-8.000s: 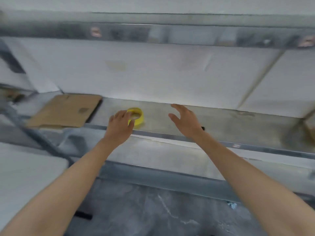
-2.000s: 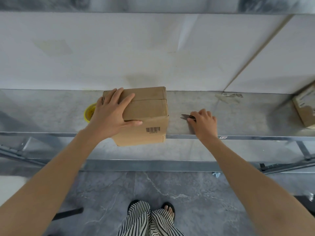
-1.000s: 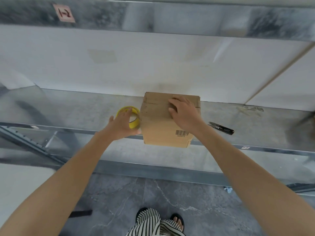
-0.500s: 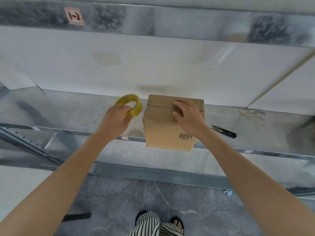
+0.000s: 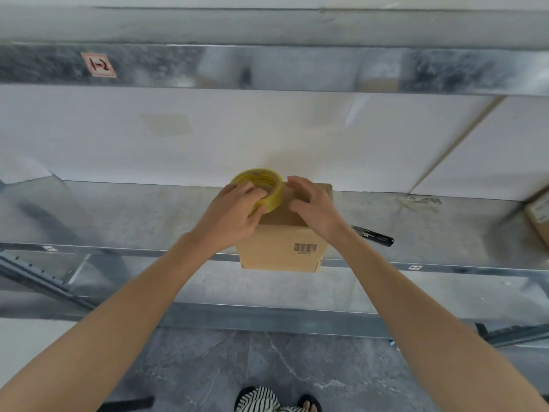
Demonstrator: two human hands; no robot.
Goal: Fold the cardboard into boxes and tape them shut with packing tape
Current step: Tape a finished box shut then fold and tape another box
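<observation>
Looking down along two bare forearms toward a metal shelf [image 5: 133, 215]; nearest, at 6 o'clock, striped trousers [image 5: 261, 399] and a sandalled foot [image 5: 309, 405] stand on a grey marbled floor [image 5: 208, 367]. A closed box [image 5: 279, 248] sits at the shelf's front edge, its barcoded face overhanging slightly toward the viewer. The left hand [image 5: 228, 217], at the box's 9 o'clock, grasps a yellow tape [image 5: 258, 173] roll, fingers hooked through its core, thumb under the rim; the roll tilts above the box's top left corner. The right hand [image 5: 315, 208] rests on the box top, fingers loosely bent and released, just beside the roll. Black snips [image 5: 374, 235] lie on the shelf at the box's 3 o'clock, apart from it; a second box [image 5: 539, 215] sits at the far right edge. Beyond is a white wall [image 5: 267, 138]; at 12 o'clock runs a steel beam [image 5: 297, 69], its label [image 5: 98, 65] reading "1-2".
</observation>
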